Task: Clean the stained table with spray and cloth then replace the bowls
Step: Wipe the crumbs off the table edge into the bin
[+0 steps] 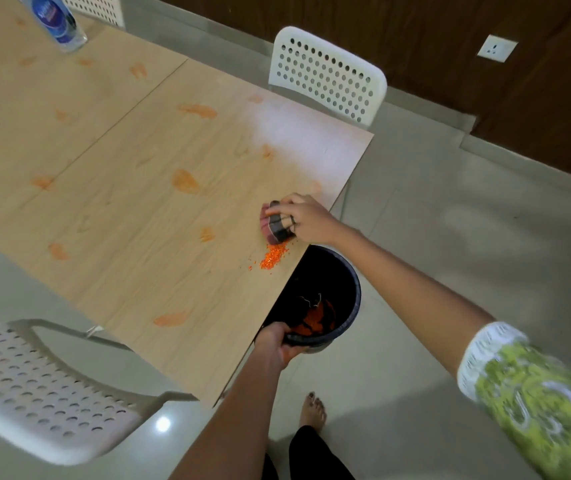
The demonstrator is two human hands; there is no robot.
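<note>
1. The right hand (pixel 306 216) grips a bunched cloth (pixel 275 225), fingers curled over its top, pressing it onto the table (pixel 131 188) just beside the near corner.
2. The cloth looks soft and limp, so it will crumple rather than push as a flat edge. Taking it as a wad with the palm over the top, as here, seems the sound hold; a loose corner would only drag.
3. Just below that hand lies a small heap of orange crumbs (pixel 272 256), close to the table edge. They look light and loose, likely to scatter or roll if swept fast.
4. The left hand (pixel 277 341) holds the rim of a dark bin (pixel 325 292), thumb over the lip, keeping it below the table edge under the crumbs. The bin seems light enough for one hand, and some orange waste already lies inside.
5. Orange smears (pixel 185 180) spread across the table well beyond the right hand; they look dried on and probably need wetting.
6. A bottle (pixel 57 20) stands at the far end, well apart from both hands. Whether it is the spray I cannot tell. No bowls are in view.
</note>
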